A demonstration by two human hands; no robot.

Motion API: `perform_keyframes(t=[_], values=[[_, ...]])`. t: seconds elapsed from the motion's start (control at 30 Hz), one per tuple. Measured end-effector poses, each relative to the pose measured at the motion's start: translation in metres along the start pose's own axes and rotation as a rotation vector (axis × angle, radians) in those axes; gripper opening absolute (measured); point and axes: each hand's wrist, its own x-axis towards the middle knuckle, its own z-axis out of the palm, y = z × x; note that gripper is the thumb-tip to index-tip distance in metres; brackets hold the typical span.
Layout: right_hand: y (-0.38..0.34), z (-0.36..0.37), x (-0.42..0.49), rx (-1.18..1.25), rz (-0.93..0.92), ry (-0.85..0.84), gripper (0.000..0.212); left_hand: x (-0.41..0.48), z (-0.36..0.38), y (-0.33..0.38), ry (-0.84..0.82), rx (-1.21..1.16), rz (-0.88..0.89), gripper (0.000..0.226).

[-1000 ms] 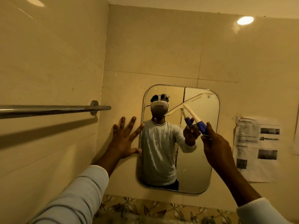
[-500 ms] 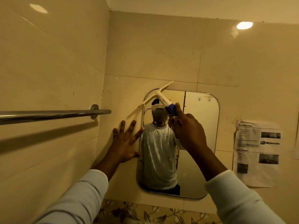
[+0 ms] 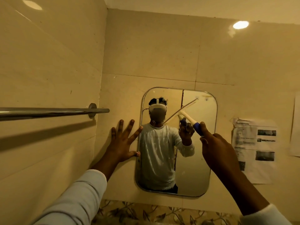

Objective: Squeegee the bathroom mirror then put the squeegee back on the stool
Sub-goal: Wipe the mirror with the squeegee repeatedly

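The right hand (image 3: 217,153) grips the squeegee (image 3: 186,116) by its blue handle end — a light, stiff tool, best held there. Beyond it the blade slants across the mirror (image 3: 201,168), fragile glass; the left hand (image 3: 123,143), fingers spread and empty, braces beside the frame.

The squeegee (image 3: 188,116) has a cream-white head and neck with a blue grip. Both sleeves (image 3: 76,198) are pale grey-white. The wall tiles (image 3: 154,51) are plain glossy beige; a border strip (image 3: 146,213) along the bottom edge carries a dark leaf-and-vine pattern. The towel bar (image 3: 48,112) is shiny chrome. The taped paper sheet (image 3: 254,150) is white with dark print and dark pictures.
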Motion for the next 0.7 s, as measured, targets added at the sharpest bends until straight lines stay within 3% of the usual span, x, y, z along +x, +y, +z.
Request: perform_keyframes(t=[0.1,0.4,0.7], values=[[-0.005,-0.008,0.005,0.076,0.032,0.01,0.067,0.001,0.001,0.0,0.004,-0.002,0.005,0.122],[-0.085,0.0,0.06,0.193,-0.119,0.063,0.08,0.0,-0.001,0.002,0.004,-0.011,-0.006,0.124],[-0.038,-0.009,0.021,0.129,-0.016,0.03,0.074,0.002,0.003,-0.002,0.023,0.01,0.009,0.123]])
